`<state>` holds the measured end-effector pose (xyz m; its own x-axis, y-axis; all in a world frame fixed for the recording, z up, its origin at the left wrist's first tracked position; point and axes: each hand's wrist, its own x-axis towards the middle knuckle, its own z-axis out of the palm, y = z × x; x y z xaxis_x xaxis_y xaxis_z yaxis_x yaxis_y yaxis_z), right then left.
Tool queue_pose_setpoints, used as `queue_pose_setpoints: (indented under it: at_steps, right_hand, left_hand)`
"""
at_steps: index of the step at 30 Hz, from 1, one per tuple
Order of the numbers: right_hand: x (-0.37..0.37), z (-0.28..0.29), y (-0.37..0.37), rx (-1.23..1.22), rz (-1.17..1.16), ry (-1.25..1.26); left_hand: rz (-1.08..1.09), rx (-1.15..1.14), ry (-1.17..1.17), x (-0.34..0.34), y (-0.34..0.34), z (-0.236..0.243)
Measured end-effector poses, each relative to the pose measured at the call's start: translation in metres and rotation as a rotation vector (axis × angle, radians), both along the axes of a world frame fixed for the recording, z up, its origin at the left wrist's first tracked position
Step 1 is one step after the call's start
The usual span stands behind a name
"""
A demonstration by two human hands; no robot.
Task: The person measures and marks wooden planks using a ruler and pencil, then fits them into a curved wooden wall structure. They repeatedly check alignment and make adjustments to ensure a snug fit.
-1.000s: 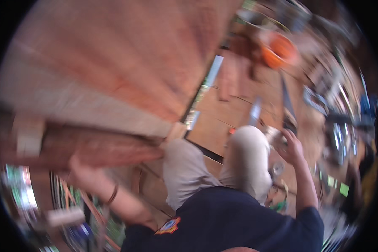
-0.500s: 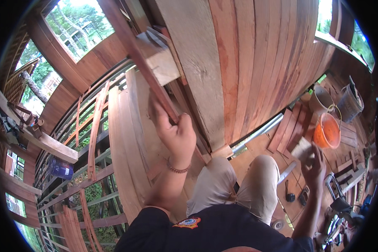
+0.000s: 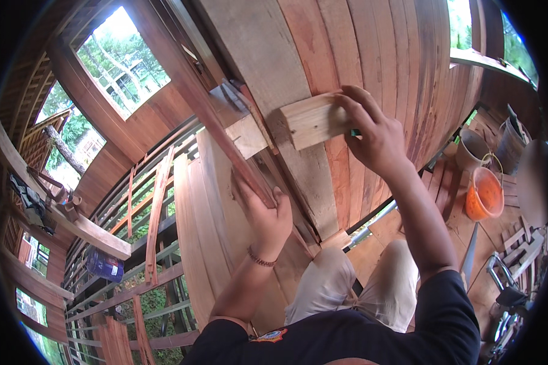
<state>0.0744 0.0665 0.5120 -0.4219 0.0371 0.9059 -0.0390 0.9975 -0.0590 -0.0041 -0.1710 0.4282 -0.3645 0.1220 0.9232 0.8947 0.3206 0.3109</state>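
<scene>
My left hand (image 3: 266, 220) is closed round the lower end of a long reddish-brown wooden strip (image 3: 210, 125), which slants up and away to the left. In my right hand (image 3: 376, 137) is a short pale wood block (image 3: 316, 121), gripped at its right end. The block is raised in front of a broad grey-brown post (image 3: 268, 67) and the plank wall (image 3: 371, 55). Beside the strip, a pale beam end (image 3: 246, 137) juts out, with a small dark-edged piece (image 3: 230, 97) lying on top.
Open slatted floor framing (image 3: 146, 213) lies to the left, with loose strips across it. A purple bucket (image 3: 103, 264) hangs by a beam there. On the right stand an orange bucket (image 3: 484, 194), grey buckets (image 3: 474, 149) and scrap wood (image 3: 520, 246).
My right hand has brought the wood block from low on the right up and left to the post. My left hand still grips the strip, with little movement.
</scene>
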Motion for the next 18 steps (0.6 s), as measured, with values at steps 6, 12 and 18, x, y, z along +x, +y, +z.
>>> queue_pose_setpoints:
  at_steps: [6,12,18]
  right_hand:
    - [-0.047,-0.029,-0.011,-0.011,0.012,0.226]
    - [-0.076,-0.036,-0.012,-0.025,0.090,0.550]
    - [-0.076,-0.022,-0.019,-0.097,0.166,0.609]
  left_hand:
    - [-0.018,-0.383,0.580,0.034,-0.023,0.109]
    - [0.340,-0.892,0.574,0.039,0.028,0.195]
    - [0.497,-1.022,0.423,0.024,0.035,0.197]
